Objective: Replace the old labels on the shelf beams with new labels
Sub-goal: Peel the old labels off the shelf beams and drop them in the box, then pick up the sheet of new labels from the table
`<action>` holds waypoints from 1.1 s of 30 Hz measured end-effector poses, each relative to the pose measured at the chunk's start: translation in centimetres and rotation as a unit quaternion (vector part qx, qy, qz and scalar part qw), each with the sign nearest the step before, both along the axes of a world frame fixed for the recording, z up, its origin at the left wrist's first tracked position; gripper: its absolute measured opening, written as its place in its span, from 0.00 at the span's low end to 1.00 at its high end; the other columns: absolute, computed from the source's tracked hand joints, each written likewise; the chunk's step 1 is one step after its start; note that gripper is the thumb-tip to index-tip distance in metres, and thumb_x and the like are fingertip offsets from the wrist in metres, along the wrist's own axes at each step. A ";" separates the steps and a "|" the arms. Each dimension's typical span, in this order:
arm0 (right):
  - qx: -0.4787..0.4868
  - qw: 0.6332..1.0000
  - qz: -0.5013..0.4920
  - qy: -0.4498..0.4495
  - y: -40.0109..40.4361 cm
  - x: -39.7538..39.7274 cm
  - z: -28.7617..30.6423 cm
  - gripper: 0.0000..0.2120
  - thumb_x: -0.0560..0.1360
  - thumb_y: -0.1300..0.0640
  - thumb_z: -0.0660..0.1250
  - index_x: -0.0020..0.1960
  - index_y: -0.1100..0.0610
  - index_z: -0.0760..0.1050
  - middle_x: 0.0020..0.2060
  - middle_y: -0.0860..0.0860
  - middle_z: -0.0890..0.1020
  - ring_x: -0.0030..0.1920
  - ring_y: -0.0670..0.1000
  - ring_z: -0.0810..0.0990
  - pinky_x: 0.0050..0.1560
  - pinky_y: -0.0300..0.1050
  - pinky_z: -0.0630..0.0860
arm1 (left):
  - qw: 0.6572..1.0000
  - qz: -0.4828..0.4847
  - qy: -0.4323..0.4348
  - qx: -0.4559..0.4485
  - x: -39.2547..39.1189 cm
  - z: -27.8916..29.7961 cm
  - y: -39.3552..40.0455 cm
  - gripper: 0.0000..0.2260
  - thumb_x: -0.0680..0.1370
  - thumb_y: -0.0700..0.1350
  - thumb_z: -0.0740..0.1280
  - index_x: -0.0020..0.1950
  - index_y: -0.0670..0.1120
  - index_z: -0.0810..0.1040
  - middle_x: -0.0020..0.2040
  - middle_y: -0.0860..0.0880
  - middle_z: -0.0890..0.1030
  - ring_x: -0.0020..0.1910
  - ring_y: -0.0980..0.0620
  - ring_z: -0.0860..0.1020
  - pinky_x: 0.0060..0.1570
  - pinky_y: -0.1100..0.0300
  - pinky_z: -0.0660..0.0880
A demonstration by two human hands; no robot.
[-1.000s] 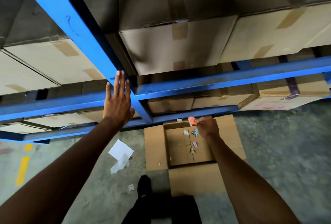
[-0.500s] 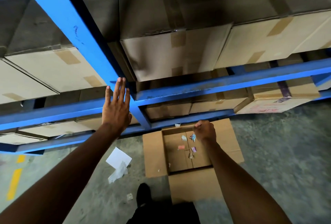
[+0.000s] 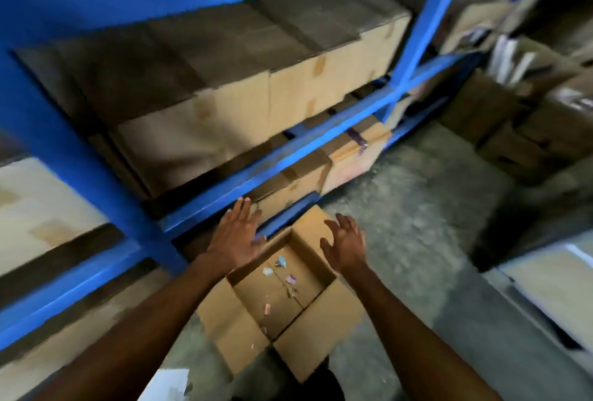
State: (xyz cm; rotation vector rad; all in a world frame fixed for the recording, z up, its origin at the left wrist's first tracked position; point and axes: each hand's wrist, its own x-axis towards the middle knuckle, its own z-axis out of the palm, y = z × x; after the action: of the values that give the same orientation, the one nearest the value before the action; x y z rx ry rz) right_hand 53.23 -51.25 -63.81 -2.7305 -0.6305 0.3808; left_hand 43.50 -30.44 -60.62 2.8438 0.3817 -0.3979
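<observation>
Blurred blue beam (image 3: pixel 288 163); cardboard box (image 3: pixel 244 320), seemingly paper scraps (image 3: pixel 282 272).

Two bare forearms enter from the bottom of the frame, with no sleeves, watch, bracelets or gloves on them. The left hand (image 3: pixel 236 238), just left of centre, and the right hand (image 3: pixel 345 242), just right of centre, carry no rings that can be made out through the blur. At the bottom centre a dark garment shows, its detail unclear.
</observation>
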 end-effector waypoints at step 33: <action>0.055 0.673 -0.738 -0.009 -40.2 -48.2 4.1 0.30 0.77 0.53 0.61 0.74 0.57 0.53 0.68 0.56 0.70 0.68 0.57 0.67 0.71 0.54 0.59 | 0.738 -0.670 -0.013 -0.078 -25.0 -0.3 -49.3 0.25 0.78 0.56 0.54 0.71 0.45 0.65 0.76 0.48 0.62 0.75 0.49 0.57 0.70 0.53 0.57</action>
State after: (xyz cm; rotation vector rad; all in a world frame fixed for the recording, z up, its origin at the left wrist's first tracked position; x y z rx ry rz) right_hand 5.04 -91.40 -59.74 -2.1651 1.4854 -0.1255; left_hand 18.54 -79.72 -60.94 2.3947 -1.7033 -0.5398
